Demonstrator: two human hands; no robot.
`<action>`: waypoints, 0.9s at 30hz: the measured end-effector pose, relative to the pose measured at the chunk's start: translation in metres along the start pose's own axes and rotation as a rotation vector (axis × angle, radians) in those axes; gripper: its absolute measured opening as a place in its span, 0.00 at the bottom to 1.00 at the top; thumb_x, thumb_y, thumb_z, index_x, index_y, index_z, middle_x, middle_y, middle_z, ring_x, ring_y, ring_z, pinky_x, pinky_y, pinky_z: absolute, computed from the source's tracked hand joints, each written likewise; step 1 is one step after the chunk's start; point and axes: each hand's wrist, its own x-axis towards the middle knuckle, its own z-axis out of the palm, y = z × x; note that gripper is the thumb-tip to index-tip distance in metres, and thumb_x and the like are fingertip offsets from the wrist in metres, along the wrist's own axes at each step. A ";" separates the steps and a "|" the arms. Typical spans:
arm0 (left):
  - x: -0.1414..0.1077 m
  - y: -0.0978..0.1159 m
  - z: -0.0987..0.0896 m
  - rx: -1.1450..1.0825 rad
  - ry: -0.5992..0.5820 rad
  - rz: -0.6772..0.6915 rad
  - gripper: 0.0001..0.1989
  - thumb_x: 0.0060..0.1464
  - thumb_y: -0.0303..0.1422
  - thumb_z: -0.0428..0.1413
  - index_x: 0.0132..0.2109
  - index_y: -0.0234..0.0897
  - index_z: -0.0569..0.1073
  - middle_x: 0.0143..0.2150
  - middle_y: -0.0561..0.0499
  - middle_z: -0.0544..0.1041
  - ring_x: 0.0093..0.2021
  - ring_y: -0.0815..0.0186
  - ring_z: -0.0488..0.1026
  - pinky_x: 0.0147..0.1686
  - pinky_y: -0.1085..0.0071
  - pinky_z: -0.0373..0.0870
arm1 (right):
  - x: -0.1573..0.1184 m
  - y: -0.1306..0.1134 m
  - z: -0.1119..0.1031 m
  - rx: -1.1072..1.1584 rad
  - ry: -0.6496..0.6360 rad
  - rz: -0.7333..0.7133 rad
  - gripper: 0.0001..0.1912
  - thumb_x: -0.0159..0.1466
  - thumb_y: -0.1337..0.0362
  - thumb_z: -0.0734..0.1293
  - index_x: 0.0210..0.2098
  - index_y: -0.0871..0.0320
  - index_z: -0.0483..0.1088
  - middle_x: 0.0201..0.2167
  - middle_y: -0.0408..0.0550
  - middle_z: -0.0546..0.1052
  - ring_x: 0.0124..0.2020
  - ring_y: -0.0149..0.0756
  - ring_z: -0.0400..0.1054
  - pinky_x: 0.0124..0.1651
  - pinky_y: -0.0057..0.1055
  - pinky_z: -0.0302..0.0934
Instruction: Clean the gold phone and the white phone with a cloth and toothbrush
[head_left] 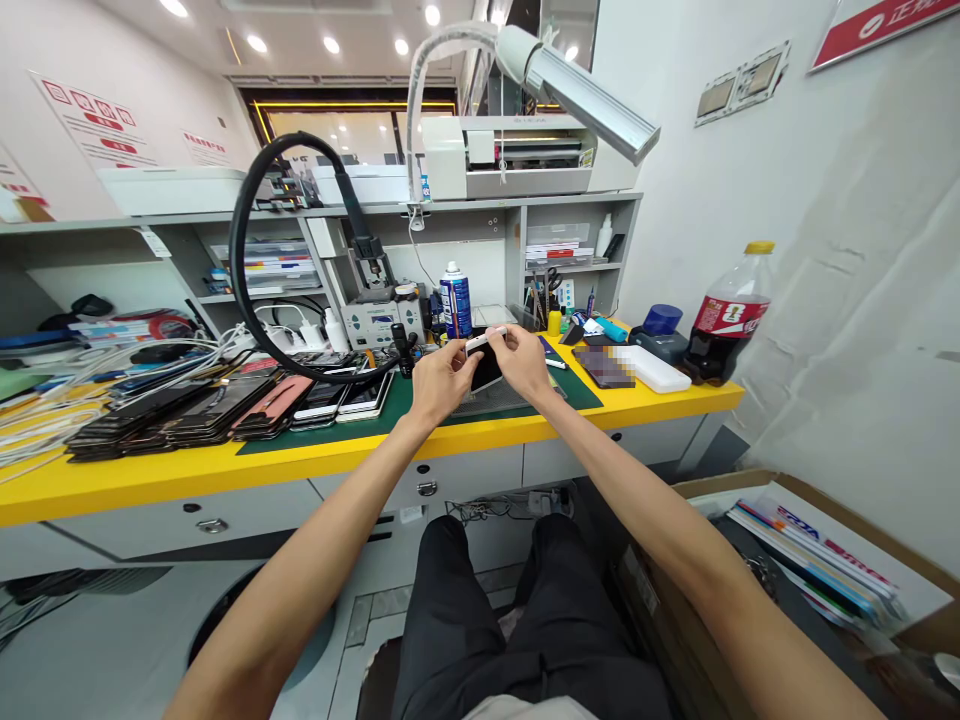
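Note:
Over the workbench's green mat (577,388), my two hands hold a smartphone (487,374) between them. The phone has a dark screen and a white edge, and it is tilted with that edge raised. My left hand (439,380) pinches its left side, fingers closed. On the opposite side, my right hand (523,362) grips the upper right corner with thumb and fingers. Parts of the phone are hidden behind the fingers. Beneath the hands lies a dark grey pad (491,403). A blue spray can (455,300) stands just behind my left hand.
Stacks of phone screens (202,410) cover the bench's left side, near a looped black hose (238,230). At right are a white box (652,368) and a cola bottle (727,315). A lamp (589,95) hangs above. An open carton (930,570) stands lower right.

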 end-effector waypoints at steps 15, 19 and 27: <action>-0.010 0.017 0.014 0.148 0.018 0.013 0.12 0.63 0.41 0.52 0.42 0.42 0.76 0.32 0.50 0.80 0.32 0.62 0.74 0.28 0.70 0.54 | 0.016 0.003 -0.038 -0.004 -0.301 -0.030 0.20 0.66 0.49 0.61 0.31 0.60 0.73 0.23 0.44 0.70 0.28 0.36 0.62 0.31 0.30 0.57; -0.010 0.017 0.014 0.154 0.013 0.013 0.12 0.63 0.41 0.52 0.43 0.42 0.76 0.34 0.49 0.80 0.32 0.62 0.75 0.28 0.70 0.55 | 0.015 0.002 -0.041 0.017 -0.334 -0.043 0.22 0.67 0.48 0.60 0.34 0.60 0.73 0.26 0.46 0.71 0.30 0.37 0.63 0.33 0.30 0.58; -0.010 0.019 0.011 0.126 0.002 -0.011 0.11 0.63 0.41 0.52 0.43 0.42 0.76 0.34 0.49 0.80 0.31 0.63 0.73 0.29 0.71 0.55 | 0.013 0.001 -0.043 0.044 -0.354 -0.055 0.22 0.67 0.48 0.60 0.37 0.62 0.74 0.27 0.45 0.71 0.28 0.34 0.62 0.33 0.29 0.56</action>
